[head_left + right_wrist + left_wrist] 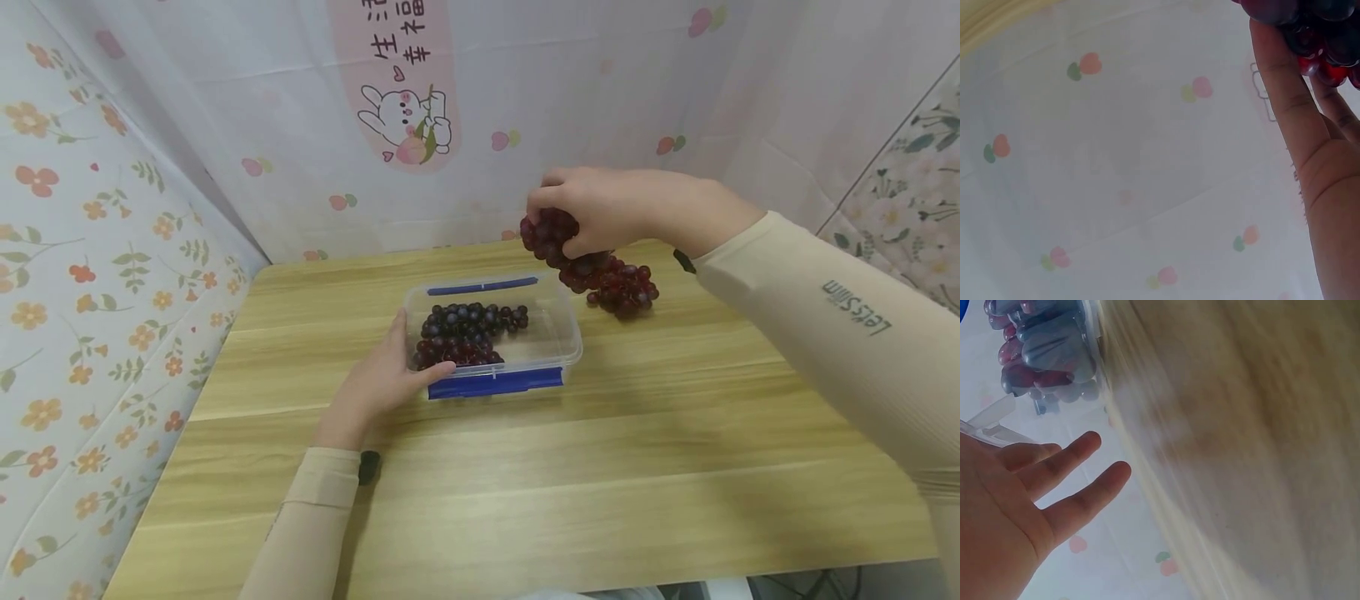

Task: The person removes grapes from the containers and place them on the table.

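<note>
My right hand grips a bunch of red grapes from above, held up just beyond the right back corner of a clear plastic container. More red grapes trail below and to the right of that hand. In the right wrist view, fingers curve up against the grapes. My left hand is at the container's left side, thumb over the near left corner and fingers extended along the wall. Inside lie dark grapes and a red bunch, filling the left part.
The container has blue clips on its near and far sides and stands on a wood-grain table. Behind rises a white printed curtain; a flowered cloth hangs at the left. Cables show below the front edge.
</note>
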A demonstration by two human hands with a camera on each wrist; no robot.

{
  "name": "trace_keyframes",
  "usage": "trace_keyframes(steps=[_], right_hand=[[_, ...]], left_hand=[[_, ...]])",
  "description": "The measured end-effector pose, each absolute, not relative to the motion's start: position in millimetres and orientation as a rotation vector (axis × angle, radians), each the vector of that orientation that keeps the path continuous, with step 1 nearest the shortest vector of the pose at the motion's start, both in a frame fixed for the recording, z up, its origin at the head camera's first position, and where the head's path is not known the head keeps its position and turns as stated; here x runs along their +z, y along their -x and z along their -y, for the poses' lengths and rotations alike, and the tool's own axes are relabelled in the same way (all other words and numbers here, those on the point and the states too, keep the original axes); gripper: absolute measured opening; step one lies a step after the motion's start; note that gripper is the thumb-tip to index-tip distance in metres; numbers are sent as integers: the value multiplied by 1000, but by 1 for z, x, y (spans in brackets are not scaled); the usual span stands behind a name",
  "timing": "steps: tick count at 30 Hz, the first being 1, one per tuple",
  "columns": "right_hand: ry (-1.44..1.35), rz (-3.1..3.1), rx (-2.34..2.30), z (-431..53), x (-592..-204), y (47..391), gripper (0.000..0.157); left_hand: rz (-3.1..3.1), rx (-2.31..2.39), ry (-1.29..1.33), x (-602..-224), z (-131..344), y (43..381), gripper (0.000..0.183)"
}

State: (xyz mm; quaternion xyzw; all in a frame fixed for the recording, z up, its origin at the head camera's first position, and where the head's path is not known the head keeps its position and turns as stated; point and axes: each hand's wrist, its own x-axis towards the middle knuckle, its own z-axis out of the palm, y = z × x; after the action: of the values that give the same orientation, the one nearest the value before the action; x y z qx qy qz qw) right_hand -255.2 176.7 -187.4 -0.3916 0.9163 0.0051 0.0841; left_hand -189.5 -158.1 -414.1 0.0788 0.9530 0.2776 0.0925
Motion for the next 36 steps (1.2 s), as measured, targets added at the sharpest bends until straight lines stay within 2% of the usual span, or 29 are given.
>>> trace_keyframes(steps=[36], right_hand=[[900, -2809, -10, -243, -200, 283, 46]], left_hand=[[-2798, 847, -210, -411, 157, 186, 136]])
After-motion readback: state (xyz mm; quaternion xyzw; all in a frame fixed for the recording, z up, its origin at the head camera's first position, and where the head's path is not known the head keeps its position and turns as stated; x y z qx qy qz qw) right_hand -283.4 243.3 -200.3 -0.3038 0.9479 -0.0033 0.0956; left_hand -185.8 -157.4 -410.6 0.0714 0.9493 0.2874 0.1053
